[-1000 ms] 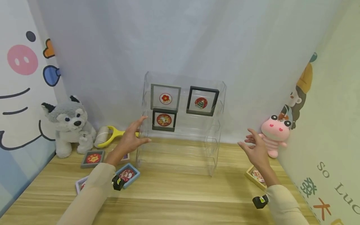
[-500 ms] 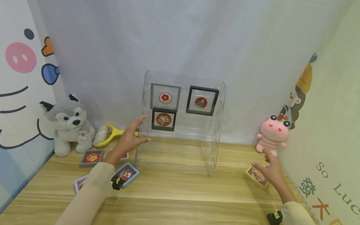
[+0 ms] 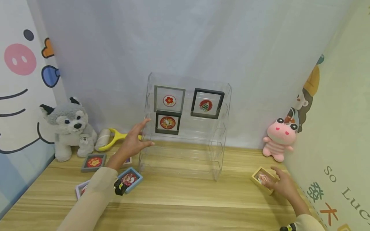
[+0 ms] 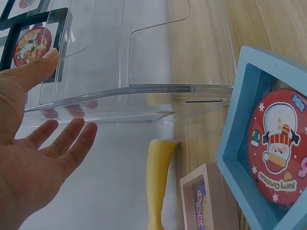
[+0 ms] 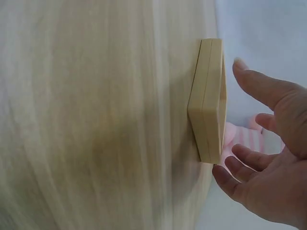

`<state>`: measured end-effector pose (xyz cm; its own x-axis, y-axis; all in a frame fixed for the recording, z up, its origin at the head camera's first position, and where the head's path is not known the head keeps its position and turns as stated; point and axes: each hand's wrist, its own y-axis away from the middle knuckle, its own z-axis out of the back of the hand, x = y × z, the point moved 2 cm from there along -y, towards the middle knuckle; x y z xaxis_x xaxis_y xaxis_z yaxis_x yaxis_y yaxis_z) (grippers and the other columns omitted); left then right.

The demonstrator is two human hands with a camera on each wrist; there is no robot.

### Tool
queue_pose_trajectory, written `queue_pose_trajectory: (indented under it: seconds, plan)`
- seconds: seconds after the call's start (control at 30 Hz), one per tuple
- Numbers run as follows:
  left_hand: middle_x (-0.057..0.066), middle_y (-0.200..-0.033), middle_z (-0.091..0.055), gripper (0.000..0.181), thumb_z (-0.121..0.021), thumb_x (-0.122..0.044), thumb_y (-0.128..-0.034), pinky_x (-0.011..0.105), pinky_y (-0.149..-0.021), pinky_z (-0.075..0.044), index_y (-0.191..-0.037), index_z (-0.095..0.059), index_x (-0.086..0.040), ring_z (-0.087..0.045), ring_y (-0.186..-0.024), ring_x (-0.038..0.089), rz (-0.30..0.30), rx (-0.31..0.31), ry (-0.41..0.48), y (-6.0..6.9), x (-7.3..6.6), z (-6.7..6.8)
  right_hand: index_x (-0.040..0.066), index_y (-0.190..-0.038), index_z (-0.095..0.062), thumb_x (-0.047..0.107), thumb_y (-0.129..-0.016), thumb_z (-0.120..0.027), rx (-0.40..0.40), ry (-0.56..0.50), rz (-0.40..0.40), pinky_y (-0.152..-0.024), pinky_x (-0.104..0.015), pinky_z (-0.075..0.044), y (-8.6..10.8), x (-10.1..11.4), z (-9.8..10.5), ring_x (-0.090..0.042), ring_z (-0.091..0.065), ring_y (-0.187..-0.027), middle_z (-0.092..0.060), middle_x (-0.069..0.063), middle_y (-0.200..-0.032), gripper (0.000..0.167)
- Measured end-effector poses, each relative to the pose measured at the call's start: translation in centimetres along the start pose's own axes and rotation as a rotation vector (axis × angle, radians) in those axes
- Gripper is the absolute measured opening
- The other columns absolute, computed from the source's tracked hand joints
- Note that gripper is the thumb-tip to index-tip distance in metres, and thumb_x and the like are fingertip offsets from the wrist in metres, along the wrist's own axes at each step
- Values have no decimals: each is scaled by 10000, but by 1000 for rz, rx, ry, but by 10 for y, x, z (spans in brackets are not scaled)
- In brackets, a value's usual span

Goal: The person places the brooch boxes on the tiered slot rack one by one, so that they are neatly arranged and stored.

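Note:
A clear acrylic tiered rack (image 3: pixel 188 154) stands mid-table, holding a grey-rimmed frame (image 3: pixel 169 100) with a red flower badge and two black frames, one showing a tree badge (image 3: pixel 206 105), the other a round red-orange badge (image 3: pixel 167 122). Against the rack's left side is my left hand (image 3: pixel 133 142), thumb and fingers spread around its edge; whether it touches is unclear. At right, a light wooden-yellow frame (image 5: pixel 206 103) with a round badge lies on the table. My right hand (image 3: pixel 284 186) is over its right end, fingers apart and gripping nothing in the right wrist view.
Left of the rack lie a blue frame (image 3: pixel 130 179) with a snowman badge, a grey frame (image 3: pixel 93 162), a lilac frame (image 3: pixel 82 189) and a pale pink frame (image 4: pixel 208 196). Behind them are a yellow-handled roller (image 3: pixel 115 139) and a husky plush (image 3: pixel 72 128). A pink plush (image 3: pixel 279 139) sits back right.
My right hand has moved right and down from beside the pink plush to the wooden-yellow frame. My left hand has stayed by the rack.

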<state>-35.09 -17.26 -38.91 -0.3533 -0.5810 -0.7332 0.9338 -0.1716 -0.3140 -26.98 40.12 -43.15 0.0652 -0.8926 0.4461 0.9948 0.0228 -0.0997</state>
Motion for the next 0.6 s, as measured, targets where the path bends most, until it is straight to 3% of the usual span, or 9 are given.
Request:
queue_pose_trajectory:
  seconds: [0.43, 0.6]
  plan:
    - [226, -1585, -296, 895, -799, -120, -847, 605, -899, -529, -1571, -280, -213, -514, -1228, 488, -2, -1, -7, 0, -1, 0, -182, -1434, -286, 350, -834, -801, 125, -8, -118, -997, -694, -407, 3, -8, -4, -664, -393, -1262, -357, -504, -1390, 953]
    - [228, -1583, -295, 891, -795, -119, -851, 604, -897, -531, -1570, -278, -212, -515, -1229, 492, -4, 2, -10, 0, 0, 0, -182, -1435, -293, 376, -801, -828, 119, -14, -117, -1010, -706, -388, 1, -11, -5, -673, -375, -1265, -351, -508, -1389, 1000]
